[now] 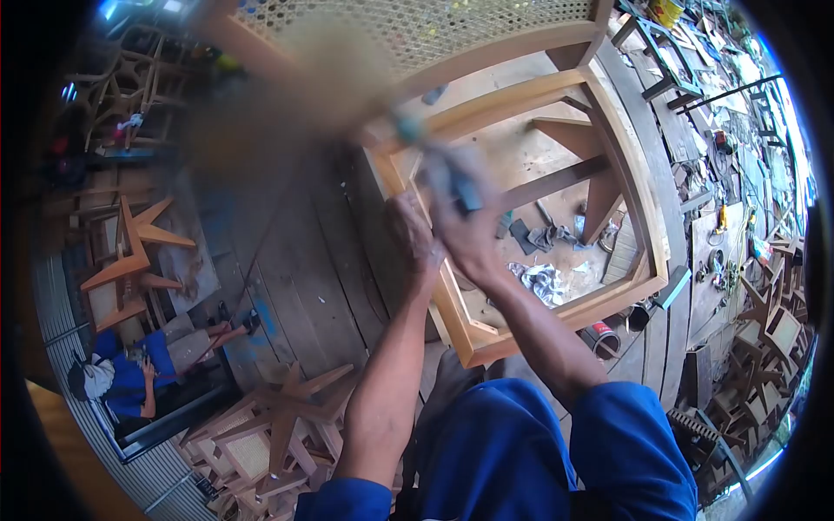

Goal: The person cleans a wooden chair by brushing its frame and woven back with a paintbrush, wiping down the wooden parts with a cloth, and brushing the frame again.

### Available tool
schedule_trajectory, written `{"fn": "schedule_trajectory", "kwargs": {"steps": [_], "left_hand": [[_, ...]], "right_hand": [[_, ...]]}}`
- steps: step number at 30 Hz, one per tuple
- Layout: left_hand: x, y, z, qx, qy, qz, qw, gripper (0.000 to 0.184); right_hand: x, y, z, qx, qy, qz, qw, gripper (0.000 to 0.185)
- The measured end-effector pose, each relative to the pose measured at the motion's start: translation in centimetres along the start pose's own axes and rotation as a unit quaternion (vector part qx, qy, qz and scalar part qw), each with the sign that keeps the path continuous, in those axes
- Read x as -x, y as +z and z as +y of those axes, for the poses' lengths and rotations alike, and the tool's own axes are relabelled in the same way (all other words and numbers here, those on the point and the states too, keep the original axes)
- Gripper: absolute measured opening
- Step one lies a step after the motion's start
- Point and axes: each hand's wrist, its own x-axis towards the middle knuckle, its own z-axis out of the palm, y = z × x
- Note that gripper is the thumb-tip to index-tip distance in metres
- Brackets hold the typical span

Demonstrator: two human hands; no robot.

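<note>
A wooden chair frame (512, 343) with a square open seat stands before me, its cane-mesh back (426, 35) at the top of the view. My left hand (413, 233) lies on the frame's left rail, its fingers wrapped round the wood. Just right of it, my right hand (465, 217) is blurred by motion and holds a dark grey pad (467, 193) near the same rail. The lens is smudged at the upper left, which hides that part of the frame.
Crumpled cloths (543, 282) and scraps lie on a board under the frame. A can (601, 339) stands at its right corner. Wooden star-shaped bases (291, 408) and stacked chair parts (773, 347) surround the floor. Another person (130, 369) sits at the lower left.
</note>
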Motion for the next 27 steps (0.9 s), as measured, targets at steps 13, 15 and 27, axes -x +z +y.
{"fn": "schedule_trajectory", "kwargs": {"steps": [13, 15, 27], "left_hand": [[-0.5, -2.0, 2.6, -0.040, -0.008, -0.055, 0.998, 0.037], [0.2, -0.6, 0.9, 0.038, 0.006, -0.041, 0.998, 0.042], [0.4, 0.8, 0.9, 0.271, -0.087, 0.000, 0.959, 0.032]], "right_hand": [[-3.1, -7.6, 8.0, 0.113, -0.157, 0.005, 0.981, 0.030], [-0.3, -4.9, 5.3, 0.077, -0.077, -0.260, 0.959, 0.039], [1.5, -0.6, 7.9, 0.071, -0.115, -0.301, 0.944, 0.028]]}}
